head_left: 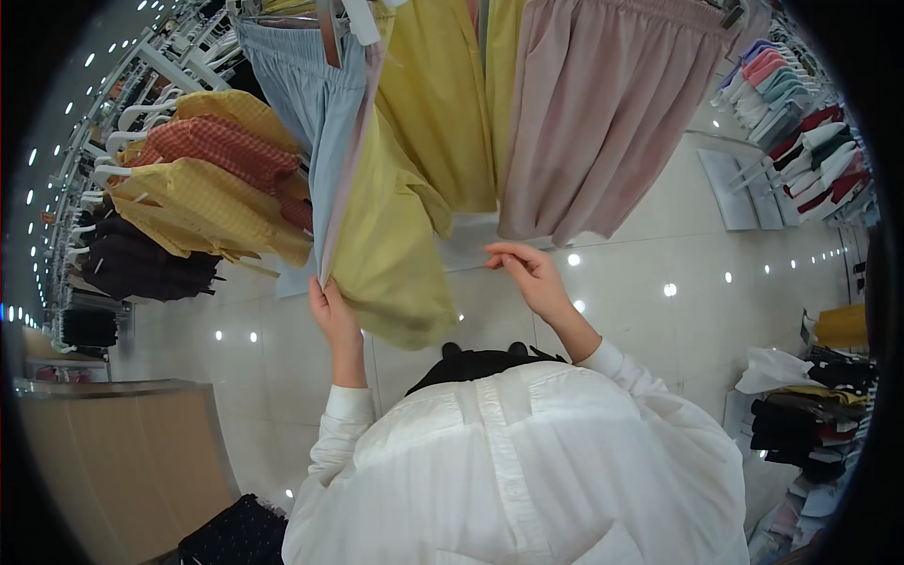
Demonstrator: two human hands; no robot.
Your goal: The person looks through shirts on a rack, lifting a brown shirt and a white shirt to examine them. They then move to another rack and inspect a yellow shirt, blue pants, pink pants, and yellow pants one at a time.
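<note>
My left hand (pixel 333 309) pinches the lower edge of the hanging clothes, where the yellow trousers (pixel 400 254) meet the hem of a pair of light blue trousers (pixel 325 104). The leg of the yellow trousers fans out to the right of that hand. My right hand (pixel 529 275) is held in the air, fingers loosely bent and slightly apart, with nothing in it. Just above it hang pink trousers (pixel 598 122) with an elastic waist. More yellow trousers (pixel 443 94) hang between the two.
On the left, checked yellow and red shirts (pixel 226 155) hang beside dark garments (pixel 141 259). A wooden counter (pixel 122 443) stands at lower left. Racks of coloured clothes (pixel 772 85) fill the upper right, and stacked clothing (pixel 791 424) lies at lower right. The floor (pixel 650 330) is shiny tile.
</note>
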